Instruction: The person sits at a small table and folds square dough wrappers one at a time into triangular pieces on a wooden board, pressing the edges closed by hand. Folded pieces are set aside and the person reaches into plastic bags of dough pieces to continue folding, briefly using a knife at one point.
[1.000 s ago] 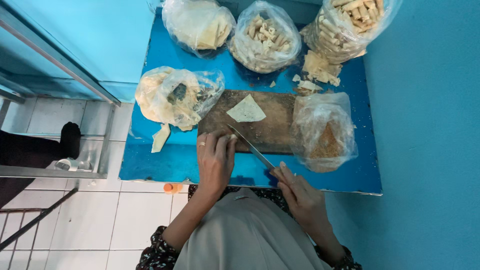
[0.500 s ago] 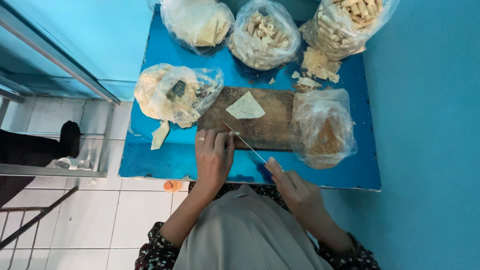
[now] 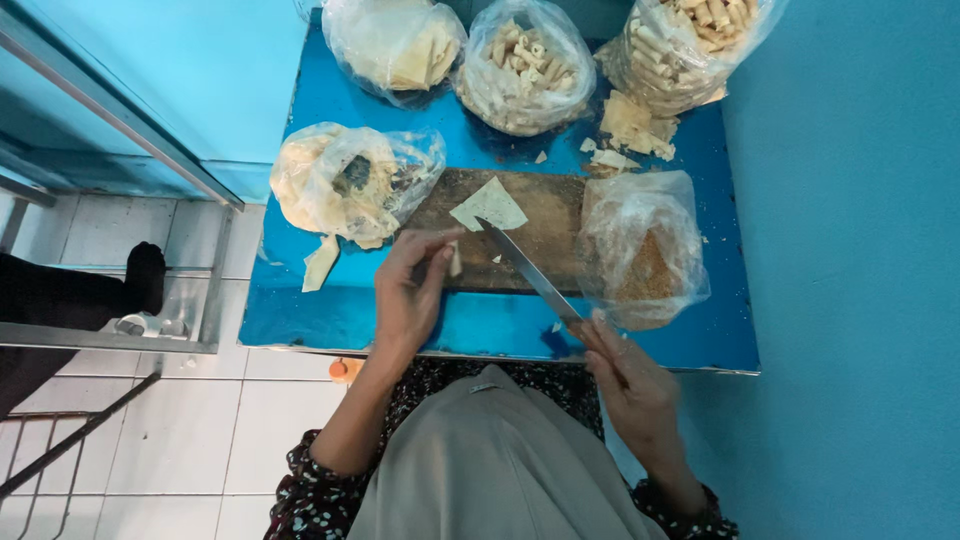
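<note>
Wooden cutting board [image 3: 520,235] carries 1 pale dough triangle [image 3: 488,207] while my right hand [image 3: 625,375] clamps the knife [image 3: 530,272] blade-tip toward it, and my left hand [image 3: 410,290] pinches a small dough scrap [image 3: 455,260] clear of the edge.

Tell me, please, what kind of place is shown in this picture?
Probably a small home or shop food-preparation corner. A wooden cutting board lies on a blue table, clear plastic bags of rolled snack pieces stand behind it, and the right hand holds a knife.
</note>
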